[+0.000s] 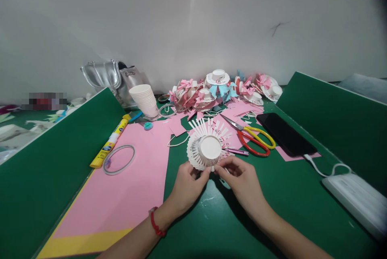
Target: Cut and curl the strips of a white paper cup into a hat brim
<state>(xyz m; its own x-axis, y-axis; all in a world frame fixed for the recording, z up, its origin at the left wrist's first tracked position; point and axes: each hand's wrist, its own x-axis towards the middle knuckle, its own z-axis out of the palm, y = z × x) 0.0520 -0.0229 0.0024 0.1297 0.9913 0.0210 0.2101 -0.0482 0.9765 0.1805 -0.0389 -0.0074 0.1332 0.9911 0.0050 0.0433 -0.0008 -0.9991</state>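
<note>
A white paper cup (211, 147), its wall cut into thin strips that fan out around the round base, is held between my two hands. My left hand (191, 182) pinches its near left edge with thumb and fingers. At the near right edge, my right hand (238, 176) pinches a strip; a small pale item partly hidden beneath this hand cannot be made out. Part of the fringe is folded over into a scalloped rim, while the far strips stand straight out. Just right of the cup lie pink tweezers (237, 152) and scissors (254, 136) with red and yellow handles.
Finished cup hats with pink and blue bows (208, 92) pile up at the back. Stacked paper cups (144, 100), a silver bag (105, 75), a yellow glue tube (110, 142), a tape ring (119, 160) and pink paper (139, 194) lie left. A phone (286, 134) and white power bank (356, 200) lie right.
</note>
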